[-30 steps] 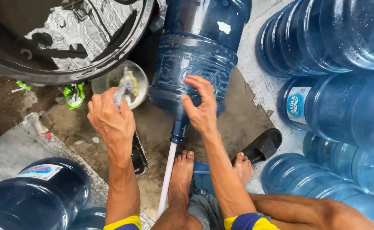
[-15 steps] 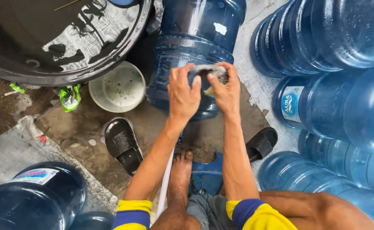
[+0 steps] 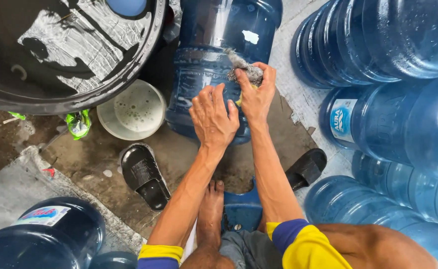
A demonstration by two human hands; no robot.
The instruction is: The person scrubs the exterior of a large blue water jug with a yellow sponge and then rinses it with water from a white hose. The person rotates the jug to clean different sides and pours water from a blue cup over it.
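– That big translucent plastic water jug [image 3: 214, 60] is deep blue, the wadded scrubbing pad [image 3: 246, 73] grey over yellow.

– Black rubber sandals [image 3: 144, 174], a cream round plastic bowl [image 3: 133, 110], yellow-and-blue banded sleeves [image 3: 298, 241].

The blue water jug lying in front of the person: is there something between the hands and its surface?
For the left hand, nothing visible: its palm lies flat on the blue water jug. The right hand holds a scrubbing pad, which is pressed between its fingers and the jug's wall.
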